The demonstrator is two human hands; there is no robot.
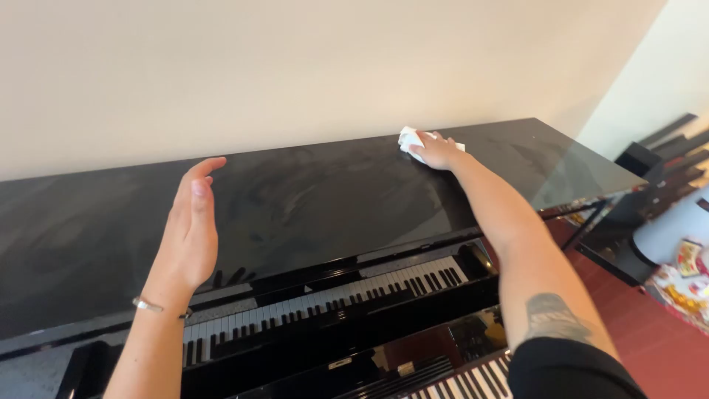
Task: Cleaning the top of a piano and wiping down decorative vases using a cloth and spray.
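Pressed flat under the right hand, a white cloth lies on the glossy black piano lid in the upper middle of the frame, close to the cream wall; the grip is a loose palm-down hold on the cloth. At left centre, the left hand hovers open and edge-on above the lid, fingers straight, holding nothing. Below, the keys show as a reflection in the polished front.
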